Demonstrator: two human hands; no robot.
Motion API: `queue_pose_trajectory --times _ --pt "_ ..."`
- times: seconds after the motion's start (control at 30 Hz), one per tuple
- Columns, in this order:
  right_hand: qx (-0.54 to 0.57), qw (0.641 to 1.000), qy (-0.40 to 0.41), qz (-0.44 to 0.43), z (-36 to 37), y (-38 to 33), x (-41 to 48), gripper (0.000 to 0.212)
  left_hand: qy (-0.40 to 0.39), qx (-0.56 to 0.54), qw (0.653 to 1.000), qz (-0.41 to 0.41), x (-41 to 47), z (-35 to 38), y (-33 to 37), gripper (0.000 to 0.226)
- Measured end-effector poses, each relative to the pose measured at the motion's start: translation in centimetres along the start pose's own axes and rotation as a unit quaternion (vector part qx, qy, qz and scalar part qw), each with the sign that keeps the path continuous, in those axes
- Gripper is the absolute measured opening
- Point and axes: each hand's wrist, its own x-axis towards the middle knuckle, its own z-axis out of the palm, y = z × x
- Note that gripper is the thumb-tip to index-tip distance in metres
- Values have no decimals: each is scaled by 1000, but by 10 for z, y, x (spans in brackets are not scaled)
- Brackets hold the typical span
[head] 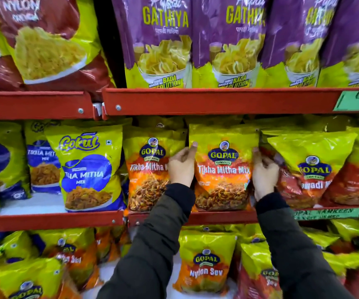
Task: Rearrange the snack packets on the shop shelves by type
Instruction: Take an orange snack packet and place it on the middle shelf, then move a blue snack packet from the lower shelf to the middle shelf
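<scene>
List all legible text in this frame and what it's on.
"GATHIYA", "BADA SOLUTION": purple packets, top shelf
"NYLON": maroon packet, top left
"Gokul", "MITHA MIX": blue-yellow packet
"GOPAL", "Tikha Mitha Mix": orange packet between left hand and right hand
"GOPAL", "Nylon Sev": bottom-shelf packet
"GOPAL NAMKEEN": green shelf tag; its second line blurred
Hindi lines, small print: unreadable

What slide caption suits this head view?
Both hands grip an orange-and-yellow Tikha Mitha Mix packet on the red middle shelf.
</scene>
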Motion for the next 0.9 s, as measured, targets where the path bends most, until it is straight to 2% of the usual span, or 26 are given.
queue_pose_trajectory --times 0.07,0.13,0.23,0.3,0.4,0.5,0.63,0.73,0.8,0.9 --pt "-45 999 -26 -1 -1 -4 -7 39 -23 21 999 33 -4 -1 0 49" --pt "-106 994 -35 -17 -5 -8 -26 42 -18 54 993 107 -16 -7 -6 48" --pt "-131 984 -39 -111 -14 -7 -71 46 1 97 968 232 -38 -23 -29 35" --pt "-126 975 -43 -177 -19 2 -103 42 7 128 952 279 -57 -36 -44 30" --pt "-127 966 -71 -215 -20 23 -145 33 8 175 937 302 -78 -60 -68 28" --pt "-138 963 -134 -191 -17 45 -188 28 1 225 931 289 -98 -91 -97 27" --pt "-168 949 -233 -132 -5 86 -236 23 9 277 935 221 -109 -139 -146 25" --pt "-209 924 -315 -61 10 123 -257 27 26 309 943 121 -102 -174 -190 24" --pt "-237 903 -357 40 23 151 -266 35 31 349 936 -16 -89 -194 -220 32" --pt "-253 857 -379 243 47 197 -269 41 56 348 894 -276 -60 -225 -266 48"
